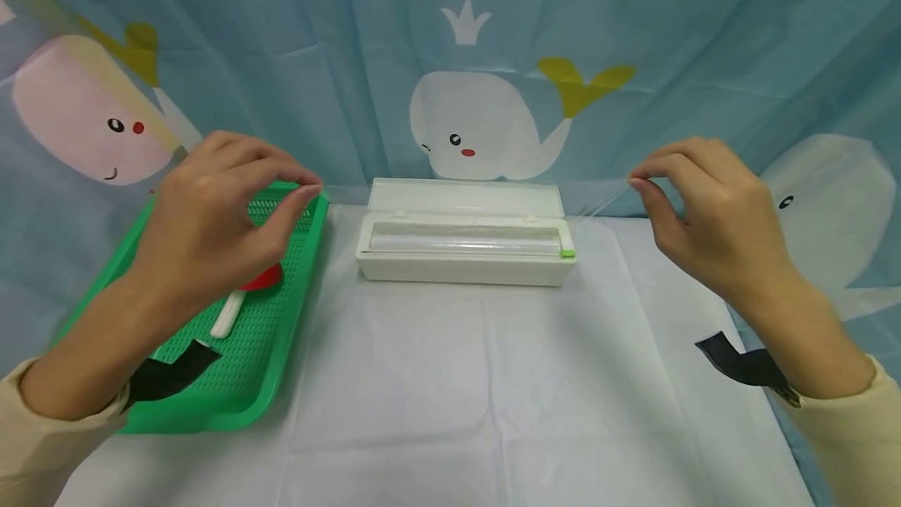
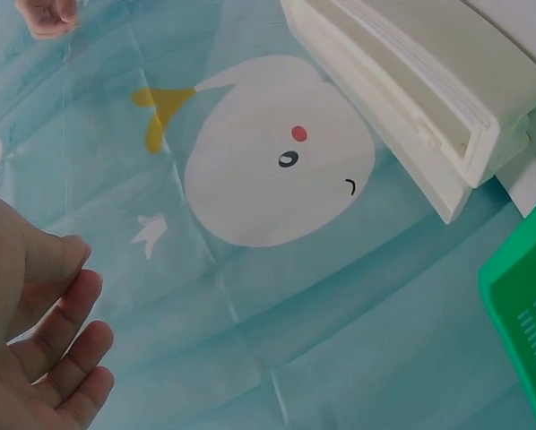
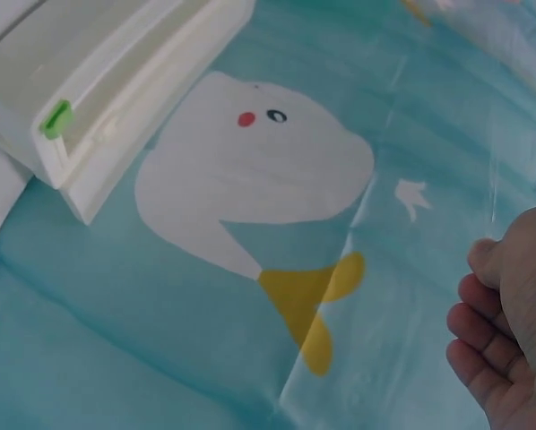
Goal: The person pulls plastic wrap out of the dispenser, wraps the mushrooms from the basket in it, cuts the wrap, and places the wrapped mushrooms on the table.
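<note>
A sheet of clear cling film (image 1: 607, 200) is stretched in the air between my two raised hands, showing mainly as faint creases near the right fingertips. My left hand (image 1: 218, 210) pinches one corner between thumb and index finger, over the green basket. The right hand (image 1: 711, 213) pinches the opposite corner the same way, above the table's right side. Between and beyond them stands a white cling film dispenser (image 1: 464, 271), its lid (image 1: 464, 198) tipped back. The film roll (image 1: 464, 243) lies inside, and a green slider (image 3: 57, 118) sits at the dispenser's right end.
At the left, a green perforated basket (image 1: 281, 350) holds a utensil with a red head (image 1: 263, 278) and white handle, partly hidden by my left hand. A white cloth (image 1: 493, 382) covers the table. Behind it hangs a blue curtain (image 1: 281, 84) printed with whales.
</note>
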A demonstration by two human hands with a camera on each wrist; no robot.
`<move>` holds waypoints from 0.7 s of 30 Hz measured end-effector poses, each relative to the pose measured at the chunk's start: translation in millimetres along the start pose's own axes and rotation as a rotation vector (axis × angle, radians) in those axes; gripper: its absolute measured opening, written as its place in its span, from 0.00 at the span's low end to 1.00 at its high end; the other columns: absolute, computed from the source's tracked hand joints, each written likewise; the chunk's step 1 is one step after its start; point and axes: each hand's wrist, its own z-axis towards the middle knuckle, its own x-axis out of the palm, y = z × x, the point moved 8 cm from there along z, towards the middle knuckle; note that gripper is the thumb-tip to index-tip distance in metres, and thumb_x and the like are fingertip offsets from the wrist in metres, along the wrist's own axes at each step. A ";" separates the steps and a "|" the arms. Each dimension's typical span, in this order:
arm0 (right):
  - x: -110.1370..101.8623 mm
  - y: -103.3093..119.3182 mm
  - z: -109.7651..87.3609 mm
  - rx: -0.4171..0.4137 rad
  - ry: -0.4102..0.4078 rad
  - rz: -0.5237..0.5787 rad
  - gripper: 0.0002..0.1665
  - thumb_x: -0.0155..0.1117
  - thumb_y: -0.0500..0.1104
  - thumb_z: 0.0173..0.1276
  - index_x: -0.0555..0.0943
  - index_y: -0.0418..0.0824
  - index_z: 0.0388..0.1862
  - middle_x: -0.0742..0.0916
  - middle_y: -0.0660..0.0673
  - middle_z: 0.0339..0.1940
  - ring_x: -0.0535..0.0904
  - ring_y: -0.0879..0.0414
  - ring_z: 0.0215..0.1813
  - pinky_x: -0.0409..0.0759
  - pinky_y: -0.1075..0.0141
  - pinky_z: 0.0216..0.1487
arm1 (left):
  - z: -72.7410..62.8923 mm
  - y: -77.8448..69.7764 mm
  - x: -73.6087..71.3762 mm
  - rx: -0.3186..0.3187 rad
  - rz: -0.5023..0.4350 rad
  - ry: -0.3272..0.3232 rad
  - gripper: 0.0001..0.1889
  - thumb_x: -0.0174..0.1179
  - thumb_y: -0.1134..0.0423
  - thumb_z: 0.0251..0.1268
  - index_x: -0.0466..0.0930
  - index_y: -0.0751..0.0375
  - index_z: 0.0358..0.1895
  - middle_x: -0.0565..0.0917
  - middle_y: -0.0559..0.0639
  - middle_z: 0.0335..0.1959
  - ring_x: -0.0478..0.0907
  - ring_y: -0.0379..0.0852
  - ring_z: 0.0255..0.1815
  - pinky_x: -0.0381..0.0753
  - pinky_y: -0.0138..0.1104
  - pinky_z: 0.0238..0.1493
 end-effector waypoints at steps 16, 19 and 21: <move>-8.0 5.3 4.9 -0.024 0.007 -0.008 0.05 0.69 0.31 0.70 0.86 0.28 0.41 0.88 0.32 0.42 0.81 0.34 0.47 0.75 0.48 0.46 | 2.6 -0.1 -9.3 0.018 0.034 0.003 0.05 0.70 0.67 0.66 0.92 0.64 0.40 0.90 0.60 0.38 0.80 0.59 0.50 0.68 0.30 0.50; -10.4 6.4 4.3 -0.033 0.009 -0.008 0.07 0.67 0.33 0.72 0.86 0.27 0.41 0.88 0.32 0.42 0.81 0.34 0.48 0.75 0.49 0.48 | 3.4 -0.8 -11.6 0.013 0.019 -0.036 0.04 0.72 0.70 0.62 0.93 0.63 0.39 0.90 0.59 0.36 0.80 0.59 0.49 0.70 0.36 0.48; -12.4 7.2 3.5 -0.035 0.000 -0.005 0.08 0.67 0.34 0.73 0.86 0.27 0.41 0.88 0.33 0.42 0.82 0.34 0.48 0.74 0.51 0.48 | 3.3 -1.7 -12.2 0.017 0.044 -0.009 0.04 0.71 0.67 0.65 0.93 0.63 0.39 0.90 0.59 0.36 0.80 0.59 0.50 0.70 0.34 0.48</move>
